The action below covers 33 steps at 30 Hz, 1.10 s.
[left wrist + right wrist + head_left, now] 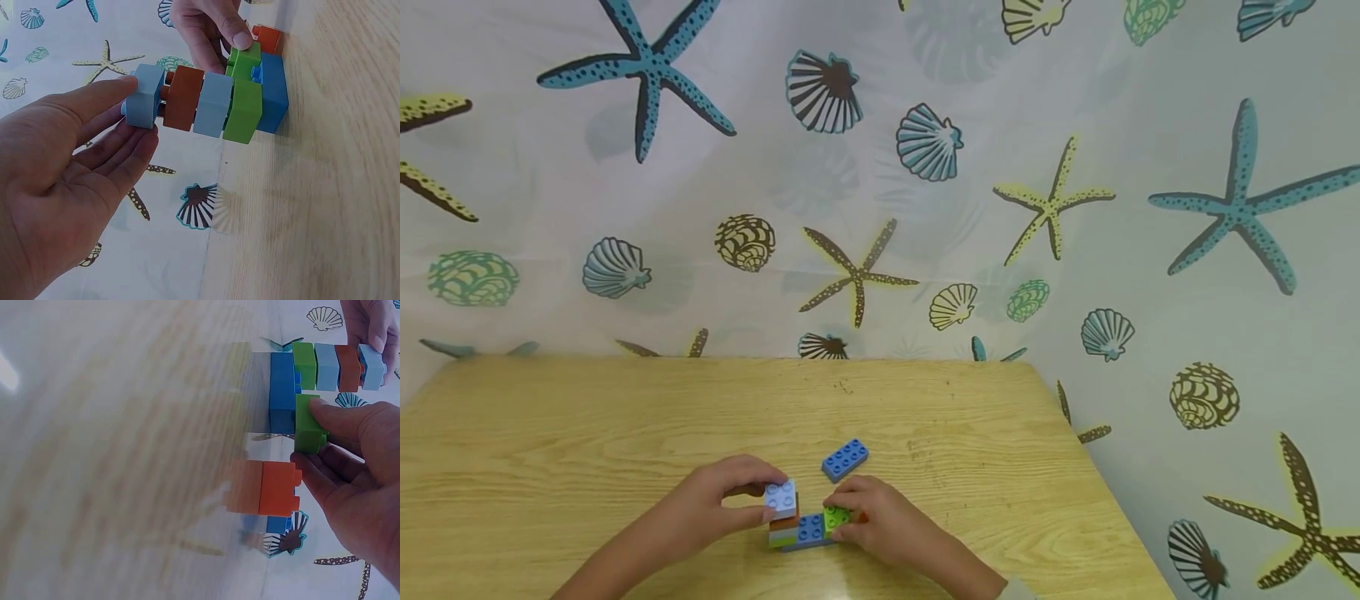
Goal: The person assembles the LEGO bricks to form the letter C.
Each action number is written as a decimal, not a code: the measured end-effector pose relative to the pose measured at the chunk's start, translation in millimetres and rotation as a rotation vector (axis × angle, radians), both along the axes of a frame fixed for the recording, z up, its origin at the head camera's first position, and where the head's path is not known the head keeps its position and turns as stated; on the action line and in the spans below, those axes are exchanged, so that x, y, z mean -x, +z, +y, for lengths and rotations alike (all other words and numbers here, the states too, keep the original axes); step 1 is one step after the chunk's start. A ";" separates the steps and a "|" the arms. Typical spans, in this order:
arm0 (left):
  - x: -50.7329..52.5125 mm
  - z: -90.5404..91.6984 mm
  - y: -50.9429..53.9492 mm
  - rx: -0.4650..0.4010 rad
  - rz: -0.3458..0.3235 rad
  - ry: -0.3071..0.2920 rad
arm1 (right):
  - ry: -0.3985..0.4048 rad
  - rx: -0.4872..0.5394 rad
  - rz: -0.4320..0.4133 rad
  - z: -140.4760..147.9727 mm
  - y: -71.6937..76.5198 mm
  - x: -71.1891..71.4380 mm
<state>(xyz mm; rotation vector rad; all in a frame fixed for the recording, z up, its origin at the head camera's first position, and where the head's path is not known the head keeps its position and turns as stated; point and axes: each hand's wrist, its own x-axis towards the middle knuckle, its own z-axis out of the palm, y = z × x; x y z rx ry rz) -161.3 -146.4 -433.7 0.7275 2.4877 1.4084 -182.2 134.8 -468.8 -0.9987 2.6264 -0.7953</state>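
Note:
My left hand [730,500] pinches a light blue brick [142,97] between thumb and fingers at the top of a small tower. This brick sits slightly tilted, and studs show in the gap between it and the orange-brown brick [183,97] beneath. Below that come another light blue brick [212,103] and a green brick [244,112], standing on one end of a long blue brick [282,394]. At the other end, my right hand [880,521] pinches a second green brick [306,422], which overhangs the blue one in the right wrist view.
An orange brick [275,487] lies on the table just beside my right hand, mostly hidden in the head view. Farther back lies a loose blue brick [846,460]. The wooden table [625,417] ends at a curtain [880,183] printed with shells and starfish.

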 end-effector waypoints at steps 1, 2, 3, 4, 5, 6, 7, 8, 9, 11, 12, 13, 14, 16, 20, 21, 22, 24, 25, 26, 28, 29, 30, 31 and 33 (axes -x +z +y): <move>-0.1 0.3 -0.6 -0.001 -0.005 0.002 | 0.002 -0.001 0.004 0.0 -0.2 -0.1; -0.3 0.6 -1.0 0.000 -0.009 0.003 | 0.005 -0.002 0.009 -0.1 -0.1 -0.1; -0.5 0.9 -1.2 -0.001 -0.013 0.005 | 0.007 -0.003 0.012 -0.1 -0.2 0.0; -0.8 1.3 -1.4 -0.001 -0.014 0.006 | 0.009 -0.003 0.014 -0.2 -0.1 0.1; -0.9 1.6 -1.5 0.000 -0.012 0.007 | 0.011 -0.002 0.016 -0.3 0.0 0.1; -1.1 1.9 -1.6 0.001 -0.009 0.008 | 0.013 -0.001 0.017 -0.4 0.2 0.1; -1.1 2.3 -1.6 0.003 -0.006 0.008 | 0.014 0.000 0.018 -0.5 0.4 -0.1; -1.1 2.7 -1.8 0.003 -0.002 0.007 | 0.014 0.002 0.017 -0.5 0.4 0.0; -1.1 3.0 -2.0 0.004 0.001 0.007 | 0.014 0.002 0.015 -0.5 -0.1 0.0; -1.1 3.4 -2.7 0.001 0.006 0.005 | 0.014 0.003 0.013 -0.5 -0.8 0.2; -1.1 3.7 -2.9 0.001 0.007 0.004 | 0.013 0.002 0.013 -0.5 -1.0 0.1; -1.2 3.9 -3.1 0.000 0.006 0.005 | 0.014 0.001 0.016 -0.4 -1.5 0.2; -1.4 4.1 -3.3 -0.002 0.006 0.005 | 0.015 0.000 0.019 -0.3 -1.6 0.1; -1.8 4.2 -3.6 -0.001 0.008 0.006 | 0.020 0.001 0.025 0.0 -1.9 0.0; -2.9 4.4 -3.9 0.014 0.032 0.009 | 0.028 0.007 0.039 0.7 -2.3 0.0; -3.2 4.4 -4.0 0.021 0.041 0.012 | 0.029 0.007 0.040 0.6 -2.5 0.2; -3.5 4.6 -4.0 0.028 0.049 0.015 | 0.027 0.004 0.039 0.3 -2.1 0.2; -4.3 5.0 -3.7 0.040 0.057 0.023 | 0.026 -0.003 0.040 -0.1 -1.7 0.3; -4.6 5.3 -3.4 0.045 0.052 0.029 | 0.024 -0.005 0.038 -0.4 -1.8 0.5; -4.8 5.7 -3.3 0.050 0.047 0.035 | 0.024 -0.006 0.036 -0.6 -1.8 0.6; -5.4 6.8 -3.2 0.058 0.030 0.046 | 0.022 -0.007 0.033 -0.7 -1.6 0.4; -5.4 7.2 -3.3 0.061 0.021 0.050 | 0.022 -0.006 0.034 -0.5 -1.7 0.4; -5.4 7.8 -3.4 0.064 0.011 0.054 | 0.023 -0.007 0.036 -0.5 -1.7 0.3; -5.2 8.1 -3.7 0.066 0.008 0.054 | 0.024 -0.008 0.038 -0.3 -1.5 0.1; -4.8 8.7 -4.2 0.070 0.005 0.053 | 0.021 -0.019 0.041 -0.1 -0.5 -0.7</move>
